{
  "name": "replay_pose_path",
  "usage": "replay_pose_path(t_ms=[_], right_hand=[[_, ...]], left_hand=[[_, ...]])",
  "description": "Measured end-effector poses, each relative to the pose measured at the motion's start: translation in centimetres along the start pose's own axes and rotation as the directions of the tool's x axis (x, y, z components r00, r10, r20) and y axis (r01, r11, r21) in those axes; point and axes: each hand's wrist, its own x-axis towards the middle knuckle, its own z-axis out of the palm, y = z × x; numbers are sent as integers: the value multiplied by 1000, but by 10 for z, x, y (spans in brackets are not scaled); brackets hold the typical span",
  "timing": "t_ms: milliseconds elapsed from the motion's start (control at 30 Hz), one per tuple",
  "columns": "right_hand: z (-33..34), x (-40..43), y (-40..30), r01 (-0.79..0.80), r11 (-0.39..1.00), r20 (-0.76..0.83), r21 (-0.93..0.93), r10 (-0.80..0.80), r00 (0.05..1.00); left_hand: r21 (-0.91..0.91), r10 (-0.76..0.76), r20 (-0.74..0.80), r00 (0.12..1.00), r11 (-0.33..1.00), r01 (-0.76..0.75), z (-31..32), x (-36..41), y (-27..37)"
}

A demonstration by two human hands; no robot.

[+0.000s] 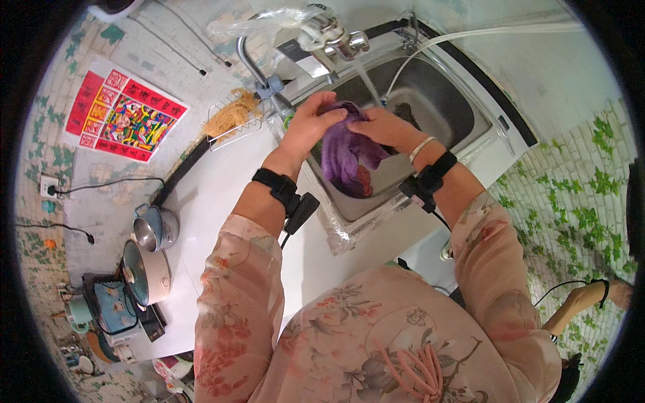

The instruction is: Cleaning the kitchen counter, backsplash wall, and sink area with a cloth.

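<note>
A purple cloth (pixel 347 148) hangs bunched between my two hands over a steel sink (pixel 433 111). My left hand (pixel 312 123) grips its upper left edge, thumb on top. On the other side my right hand (pixel 388 128), with a pale bangle at the wrist, pinches the cloth's upper right part. Behind the hands, water runs from the faucet (pixel 345 45) into the basin. A reddish thing (pixel 364 180) shows under the cloth's lower end; I cannot tell what it is. A dark thing (pixel 407 115) lies on the sink floor, partly behind my right hand.
A wire rack (pixel 234 126) with a tan fibrous scrubber stands left of the sink. Along the white counter's (pixel 232 176) left side are a lidded pot (pixel 151 272) and a metal pan (pixel 148 234). A white hose (pixel 453 36) arches into the basin. Another person's arm (pixel 574 305) is at right.
</note>
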Motion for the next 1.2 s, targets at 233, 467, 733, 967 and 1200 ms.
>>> replay_pose_path(t_ms=[233,467,733,967,1200], right_hand=[[-33,-8,23,-347,659,54,668,422,905],[-76,-5,15,-295,567,40,769,418,907],[-108,21,-11,-346,723,-31,597,452,891],[-113,39,-17,-375,766,-3,522,441,898],[-104,49,-17,-334,774,-31,538,415,910]], left_hand=[[692,-4,-204,979,707,147,-48,-81,-85],[867,-346,-349,871,232,440,-55,-158,-95],[909,-276,-357,892,115,400,-49,-168,-104],[893,-241,-358,902,192,406,-46,-169,-108],[892,-200,-350,915,228,391,-44,-172,-110]])
